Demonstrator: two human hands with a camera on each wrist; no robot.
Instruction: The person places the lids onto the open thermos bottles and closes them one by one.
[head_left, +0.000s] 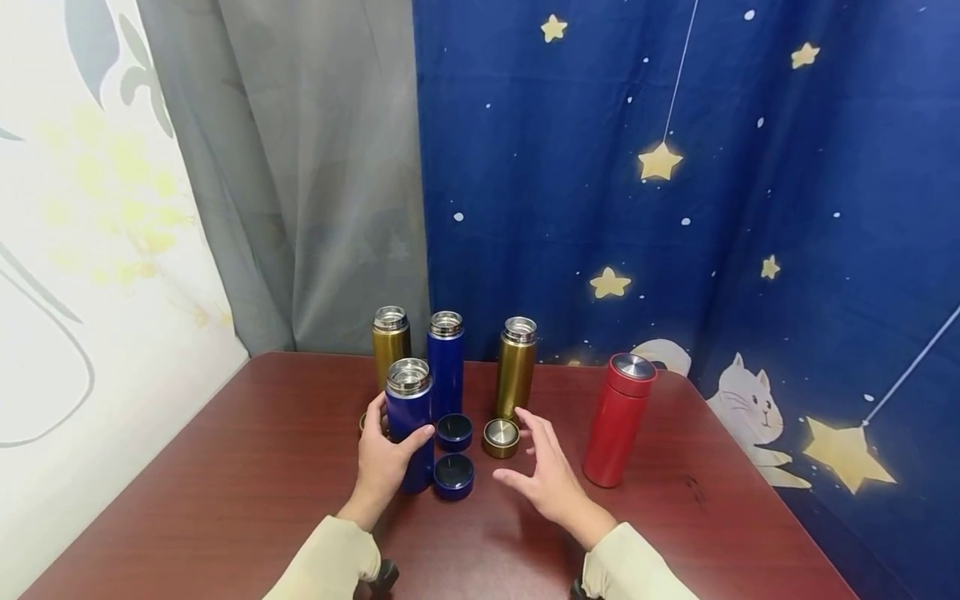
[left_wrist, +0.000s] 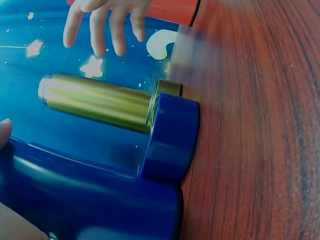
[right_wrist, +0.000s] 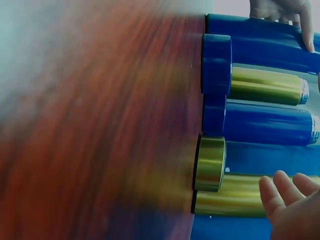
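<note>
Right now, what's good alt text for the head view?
A person's left hand grips an uncapped blue bottle; the empty right hand hovers near a gold lid. Three more uncapped bottles, two blue lids and a closed red bottle share the table.

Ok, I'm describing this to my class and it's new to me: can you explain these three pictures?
There is no machine here, just a person's two bare hands. The wide picture comes from a head-worn camera, looking forward and down. The other two come from cameras on the left and right wrists, so the scene appears sideways.

On the table stand five flasks. The near blue flask, far blue flask and two gold flasks have open tops; the red flask has its lid on. Among them sit two blue lids and a gold lid; a gold edge, perhaps another lid, shows behind the left hand.

That hand grips the near blue flask; the right hand, near the gold lid, holds nothing.
</note>
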